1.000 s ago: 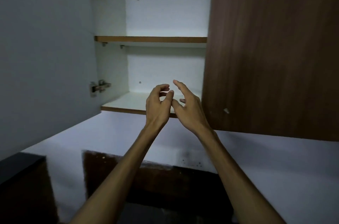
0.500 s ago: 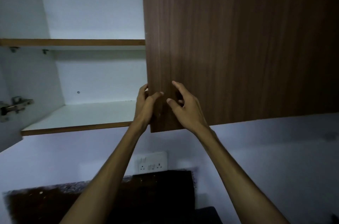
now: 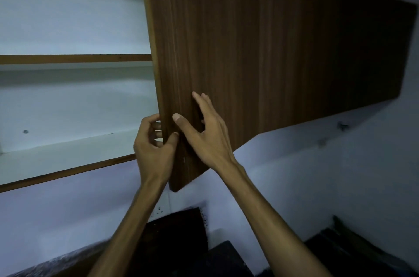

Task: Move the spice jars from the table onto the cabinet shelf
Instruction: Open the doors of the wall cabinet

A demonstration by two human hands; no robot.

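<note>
While my left hand (image 3: 154, 152) curls round the free edge of the cabinet door (image 3: 226, 49), the fingers (image 3: 156, 125) hook behind the wood and the thumb presses on the front, so that hand is closed on the door. My right hand (image 3: 204, 131) lies flat on the door's face just beside the left thumb, its fingers spread wide and holding nothing. As I judge it, the step in hand is swinging this door clear of the opening.

To do it well, I would let the left hand do the pulling, since it has the real grip, and keep the right palm on the face only to steady the panel and stop it from twisting on its hinges. I should draw the edge toward me in a smooth arc, not yank it, and keep my left knuckles out of the gap between the door and the cabinet frame.

Beyond my left fingers the lower shelf (image 3: 68, 152) shows bare and white, with the upper shelf (image 3: 74, 58) above it. No spice jars are in view; the dark desk (image 3: 176, 242) below my wrists is too dim to show what lies there. Nothing is moved onto the shelf yet, so the carrying is all to come.
</note>
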